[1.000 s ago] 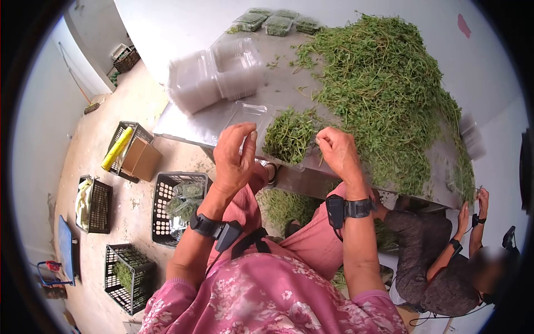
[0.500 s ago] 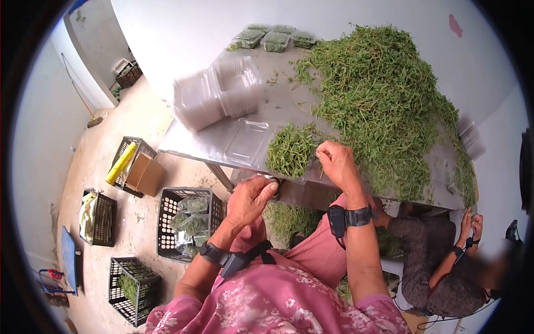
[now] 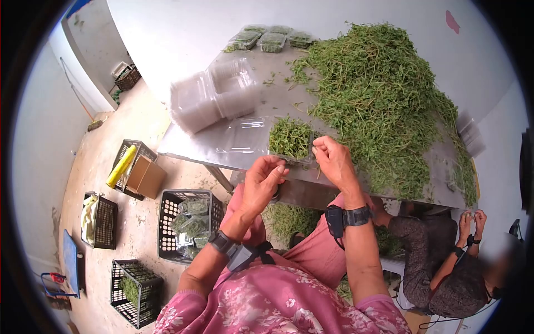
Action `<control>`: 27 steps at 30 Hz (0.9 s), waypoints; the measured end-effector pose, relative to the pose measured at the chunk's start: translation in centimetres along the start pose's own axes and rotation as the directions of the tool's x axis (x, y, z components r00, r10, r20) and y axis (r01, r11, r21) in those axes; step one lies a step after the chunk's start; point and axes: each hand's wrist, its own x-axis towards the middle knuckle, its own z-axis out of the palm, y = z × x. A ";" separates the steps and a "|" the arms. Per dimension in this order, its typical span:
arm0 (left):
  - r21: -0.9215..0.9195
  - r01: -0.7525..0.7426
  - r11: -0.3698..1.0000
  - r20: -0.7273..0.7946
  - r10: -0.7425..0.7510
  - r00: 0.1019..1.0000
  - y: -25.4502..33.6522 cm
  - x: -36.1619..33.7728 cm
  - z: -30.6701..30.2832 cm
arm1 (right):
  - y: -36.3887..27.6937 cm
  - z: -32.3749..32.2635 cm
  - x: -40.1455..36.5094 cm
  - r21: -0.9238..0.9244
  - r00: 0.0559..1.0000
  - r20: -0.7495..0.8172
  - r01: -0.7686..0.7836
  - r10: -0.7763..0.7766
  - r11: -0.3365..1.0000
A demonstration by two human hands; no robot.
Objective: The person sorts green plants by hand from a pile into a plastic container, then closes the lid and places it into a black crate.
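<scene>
A clear plastic clamshell box (image 3: 243,139) lies with its lid folded open to the left at the table's front edge. Its right half holds a heap of green leafy stems (image 3: 290,137). At the near edge of that half is my left hand (image 3: 263,182), its fingers curled together. My right hand (image 3: 335,165) pinches thumb against fingers close by the box's right side. Whatever either set of fingertips grips is too small to make out. A large mound of the same greens (image 3: 378,106) covers the right of the table.
Stacked clear boxes (image 3: 214,94) stand on the metal table (image 3: 192,146), with several filled boxes (image 3: 272,42) behind. On the floor at left are black crates (image 3: 186,253), a cardboard box (image 3: 146,175) and a blue trolley (image 3: 70,261). Another person (image 3: 445,278) sits at right.
My left hand has risen from below the table edge to the box's front, its fingers curling in. My right hand has shifted slightly up and left. The heaped greens look more compact.
</scene>
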 end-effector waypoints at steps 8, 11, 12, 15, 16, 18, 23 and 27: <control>-0.064 0.165 0.984 -0.135 -0.172 0.976 0.3 0.0 -1.5 | -0.2 0.0 0.1 0.016 0.999 0.032 0.009 -0.010 1.000; -0.112 0.171 0.979 -0.210 -0.192 0.959 0.7 0.2 -2.1 | -0.9 0.1 0.1 0.032 0.995 0.094 -0.045 0.042 0.998; -0.114 0.178 0.977 -0.233 -0.200 0.952 1.1 0.3 -2.3 | -0.9 0.5 0.1 0.038 0.995 0.088 -0.059 0.056 0.998; -0.166 0.192 0.967 -0.269 -0.232 0.935 1.1 0.6 -3.3 | -0.5 1.4 0.2 0.032 0.994 0.061 -0.094 0.092 0.995; -0.200 0.192 0.961 -0.281 -0.244 0.928 1.1 0.7 -3.7 | -0.3 1.6 0.3 0.027 0.993 0.050 -0.104 0.103 0.994; -0.259 0.196 0.946 -0.305 -0.273 0.912 1.0 0.7 -4.6 | -0.1 1.8 0.3 0.020 0.992 0.031 -0.121 0.121 0.992; -0.297 0.189 0.936 -0.354 -0.292 0.889 1.4 1.2 -6.4 | -0.3 1.8 0.4 0.037 0.983 0.040 -0.183 0.182 0.982; -0.283 0.180 0.942 -0.355 -0.278 0.893 1.2 1.6 -7.4 | 0.8 2.1 0.4 0.092 0.978 0.059 -0.203 0.198 0.975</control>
